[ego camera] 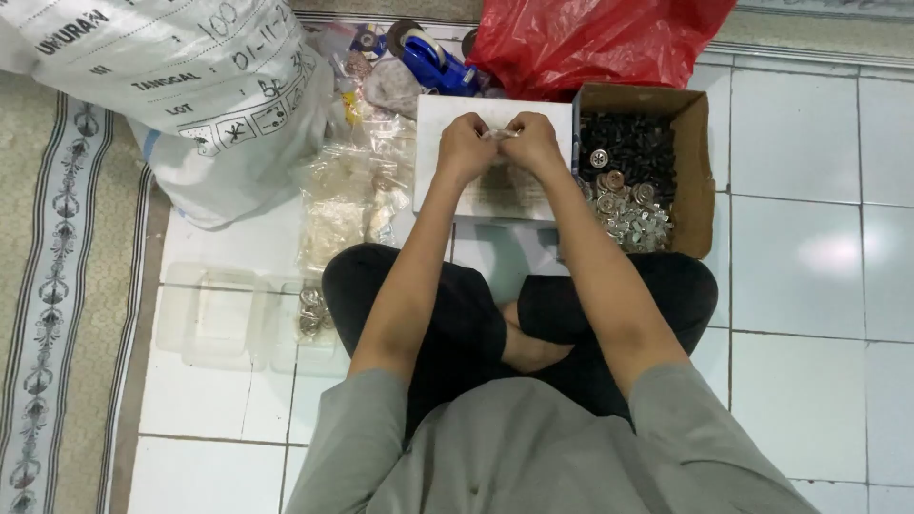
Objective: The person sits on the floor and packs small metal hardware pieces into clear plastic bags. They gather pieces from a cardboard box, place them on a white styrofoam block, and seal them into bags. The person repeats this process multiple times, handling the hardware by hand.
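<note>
White floor tiles [809, 286] lie under a person sitting cross-legged, whose left hand [464, 148] and right hand [533, 143] pinch a small clear plastic bag [502, 136] between their fingertips above a white box [495, 195]. It looks light, limp and slippery, best gripped at its top edge. A cardboard box [700, 181] of small metal parts [628, 214] sits just right.
</note>
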